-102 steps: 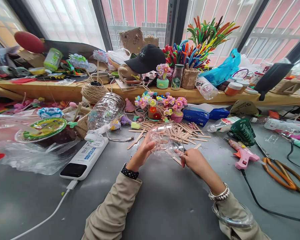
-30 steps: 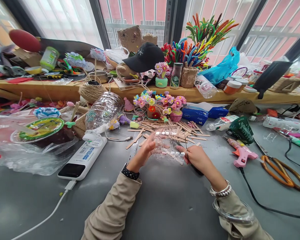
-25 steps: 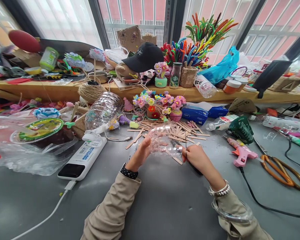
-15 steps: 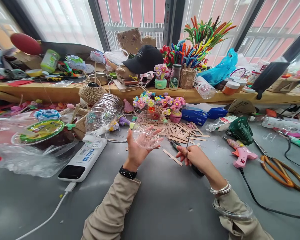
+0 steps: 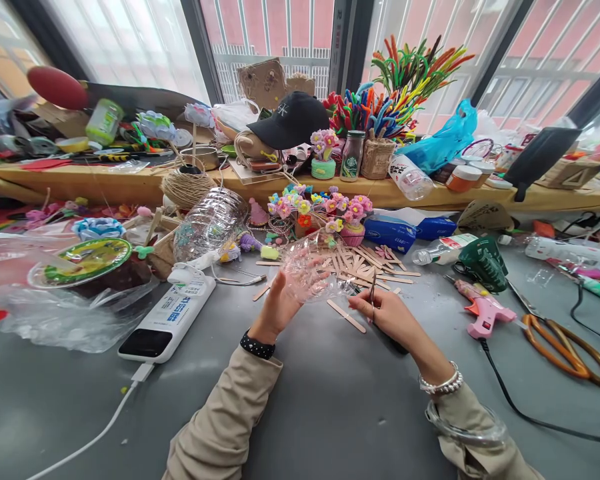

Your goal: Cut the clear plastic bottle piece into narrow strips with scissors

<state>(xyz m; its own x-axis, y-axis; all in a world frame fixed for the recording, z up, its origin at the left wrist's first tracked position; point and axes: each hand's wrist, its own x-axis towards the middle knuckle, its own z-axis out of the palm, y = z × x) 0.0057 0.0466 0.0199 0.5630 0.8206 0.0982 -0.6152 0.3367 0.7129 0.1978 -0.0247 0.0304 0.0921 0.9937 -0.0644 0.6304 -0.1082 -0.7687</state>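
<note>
My left hand (image 5: pixel 279 303) supports a clear, round plastic piece (image 5: pixel 313 267), like a cut-off part of a bottle; its fingers show through the plastic and the thumb stands on the near-left side. To the right, my right hand (image 5: pixel 384 312) is closed around a small pair of scissors (image 5: pixel 373 288), their narrow blades pointing up and away. The blades are apart from the plastic. A single wooden craft stick (image 5: pixel 347 316) lies on the table between the hands, and a loose pile of craft sticks (image 5: pixel 375 263) spreads behind them. A dark object under my right hand is mostly hidden.
On the left are a white power bank (image 5: pixel 167 320) with a cable and a plastic bag (image 5: pixel 80 327). A pink glue gun (image 5: pixel 483 310) and large orange-handled scissors (image 5: pixel 570 350) lie right. Pipe-cleaner flowers (image 5: pixel 350 212) stand behind the sticks, below a crowded wooden shelf (image 5: pixel 280 193).
My left hand and the clear plastic piece have moved slightly right and down, and the plastic has turned. The scissors are still in my right hand, which has barely moved.
</note>
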